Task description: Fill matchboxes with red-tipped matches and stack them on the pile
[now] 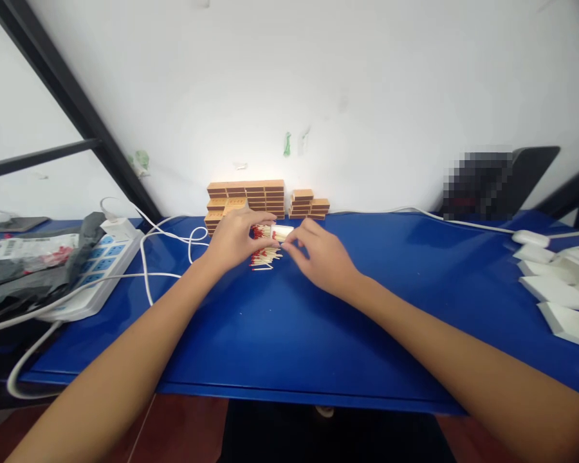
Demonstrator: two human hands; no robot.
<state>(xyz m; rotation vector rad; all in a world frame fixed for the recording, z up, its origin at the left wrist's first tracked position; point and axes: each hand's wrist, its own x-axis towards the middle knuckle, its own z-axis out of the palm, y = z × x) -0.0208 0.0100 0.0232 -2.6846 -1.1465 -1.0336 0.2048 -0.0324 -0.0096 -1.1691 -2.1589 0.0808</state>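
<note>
A small white matchbox tray (282, 229) with matches in it is at the middle of the blue table. My left hand (232, 239) curves around its left side, thumb and fingers gripping it. From the right, my right hand (322, 258) has thumb and index finger pinched at the tray's right end; whether they hold the tray or match ends is too small to tell. Beneath and left of the tray lies a pile of loose red-tipped matches (265, 258), partly covered by my left hand.
Stacked matchboxes (265, 188) stand against the wall, with a smaller stack (303, 204) beside them. White empty trays (554, 292) lie at the right edge. A power strip (101, 263), white cables and a grey plastic bag (38, 257) occupy the left.
</note>
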